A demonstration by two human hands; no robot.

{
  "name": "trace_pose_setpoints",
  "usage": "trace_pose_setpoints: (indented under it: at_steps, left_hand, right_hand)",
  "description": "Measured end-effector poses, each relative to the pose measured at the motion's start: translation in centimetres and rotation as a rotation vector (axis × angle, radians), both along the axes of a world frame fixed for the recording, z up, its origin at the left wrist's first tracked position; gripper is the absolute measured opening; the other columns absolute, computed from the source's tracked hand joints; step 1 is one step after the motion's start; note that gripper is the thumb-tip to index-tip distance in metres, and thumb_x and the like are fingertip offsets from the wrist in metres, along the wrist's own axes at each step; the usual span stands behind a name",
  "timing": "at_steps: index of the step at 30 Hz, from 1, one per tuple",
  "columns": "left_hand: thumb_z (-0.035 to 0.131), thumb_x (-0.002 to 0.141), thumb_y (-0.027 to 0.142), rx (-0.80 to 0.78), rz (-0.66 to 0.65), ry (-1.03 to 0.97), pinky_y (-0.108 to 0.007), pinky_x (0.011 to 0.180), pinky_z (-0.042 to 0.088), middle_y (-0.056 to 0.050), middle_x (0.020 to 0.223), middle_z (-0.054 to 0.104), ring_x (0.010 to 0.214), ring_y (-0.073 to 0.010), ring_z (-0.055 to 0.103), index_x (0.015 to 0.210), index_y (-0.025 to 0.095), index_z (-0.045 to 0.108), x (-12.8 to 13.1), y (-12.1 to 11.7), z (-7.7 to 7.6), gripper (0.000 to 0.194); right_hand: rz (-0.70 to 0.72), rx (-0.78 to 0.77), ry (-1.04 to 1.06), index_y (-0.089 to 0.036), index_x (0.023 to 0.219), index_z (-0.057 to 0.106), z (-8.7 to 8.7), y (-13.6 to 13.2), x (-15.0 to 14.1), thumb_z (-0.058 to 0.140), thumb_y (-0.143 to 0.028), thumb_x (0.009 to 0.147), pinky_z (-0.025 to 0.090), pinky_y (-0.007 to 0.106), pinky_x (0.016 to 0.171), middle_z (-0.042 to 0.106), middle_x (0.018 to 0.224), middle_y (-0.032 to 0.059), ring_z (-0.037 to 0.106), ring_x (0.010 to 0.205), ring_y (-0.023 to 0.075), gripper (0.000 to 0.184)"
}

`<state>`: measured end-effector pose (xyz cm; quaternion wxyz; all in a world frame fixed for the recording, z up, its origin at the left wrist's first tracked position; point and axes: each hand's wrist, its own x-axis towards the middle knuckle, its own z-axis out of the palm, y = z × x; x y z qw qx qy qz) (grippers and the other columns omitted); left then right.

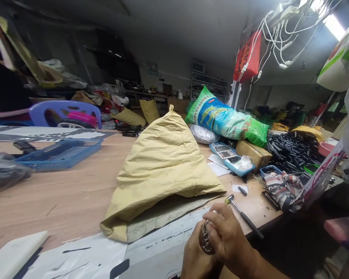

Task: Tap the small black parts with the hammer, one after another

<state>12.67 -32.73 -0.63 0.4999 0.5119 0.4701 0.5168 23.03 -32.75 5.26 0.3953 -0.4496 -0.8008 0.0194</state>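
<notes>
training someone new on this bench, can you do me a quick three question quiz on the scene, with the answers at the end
1. True or false: the hammer lies to the right of the yellow sack.

2. Pick one. The crumpled cloth to the right of the hammer is: a) spotted; b) striped; c) plain green.

3. In your own words: what is between the left hand and the right hand?

Key
1. True.
2. b.
3. A small dark, shiny thing, partly covered, so it cannot be named for sure.
</notes>
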Motion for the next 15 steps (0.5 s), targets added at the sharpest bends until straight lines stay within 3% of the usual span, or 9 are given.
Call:
trace_pose_setpoints:
  at_steps: [4, 9, 13, 15]
  left_hand:
    - [0.076, 0.068, 0.050, -0.004, 0.157, 0.087, -0.034, 0.074, 0.059, -0.007, 0.103, 0.076, 0.091, -0.0284, 0.072, 0.113, 0.022, 0.065, 0.3, 0.3, -0.6, 0.054]
    - [0.075, 0.068, 0.046, -0.012, 0.145, 0.112, -0.033, 0.073, 0.059, -0.006, 0.099, 0.077, 0.086, -0.0270, 0.073, 0.109, 0.021, 0.066, -0.1, 0.8, -2.0, 0.048]
    - [0.081, 0.057, 0.038, -0.076, 0.050, 0.020, -0.033, 0.074, 0.060, -0.006, 0.099, 0.078, 0.087, -0.0279, 0.073, 0.110, 0.019, 0.065, -0.8, 1.5, -2.3, 0.059]
    - [0.082, 0.055, 0.035, -0.104, -0.007, 0.000, -0.035, 0.075, 0.061, -0.007, 0.100, 0.078, 0.090, -0.0293, 0.073, 0.110, 0.018, 0.065, -1.1, 2.0, -2.2, 0.060]
  right_hand:
    - [-0.118, -0.002, 0.047, -0.021, 0.118, 0.064, -1.5, 0.7, -1.2, 0.046, -0.012, 0.096, 0.054, 0.041, 0.095, 0.061, 0.118, 0.0108, 0.057, 0.108, 0.0220, 0.030]
    - [-0.085, -0.120, 0.188, -0.021, 0.126, 0.064, -2.7, 0.9, -1.2, 0.052, -0.016, 0.093, 0.052, 0.041, 0.103, 0.059, 0.121, 0.0112, 0.058, 0.115, 0.0217, 0.036]
    - [-0.129, -0.322, 0.359, -0.023, 0.153, 0.042, -3.5, 0.6, 0.0, 0.075, -0.022, 0.074, 0.043, 0.046, 0.117, 0.051, 0.145, 0.0132, 0.049, 0.137, 0.0274, 0.085]
    - [-0.158, -0.452, 0.445, -0.023, 0.155, 0.036, -4.2, 0.5, 0.5, 0.081, -0.022, 0.066, 0.040, 0.048, 0.118, 0.050, 0.148, 0.0134, 0.047, 0.140, 0.0293, 0.101]
